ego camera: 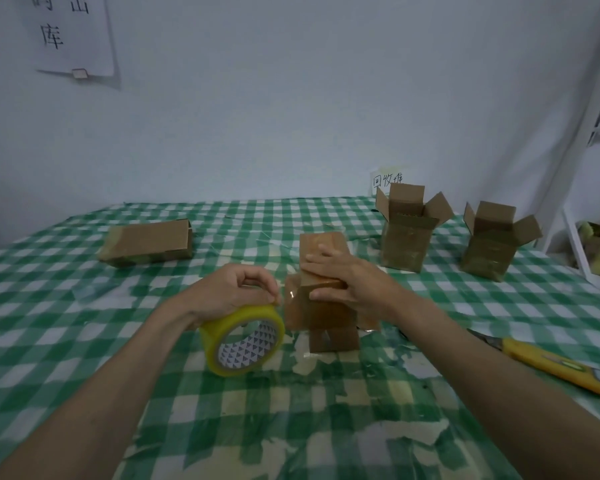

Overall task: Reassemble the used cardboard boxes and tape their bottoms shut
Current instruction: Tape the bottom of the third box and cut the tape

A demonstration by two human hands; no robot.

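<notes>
Two small brown cardboard boxes, one [408, 233] just left of the other [492, 244], stand upright at the right rear of the green-and-white checked worktop [84, 323], top flaps open, seemingly finished. A third brown box [146, 244] lies flattened at left rear, apparently untouched. At centre, the right hand [340, 282] presses flat on the folded bottom flaps of an upturned brown box [321, 306]. The left hand [236, 292] pinches the edge of a yellowish roll of clear tape [243, 341] beside it. A yellow utility knife [551, 365] lies at right.
</notes>
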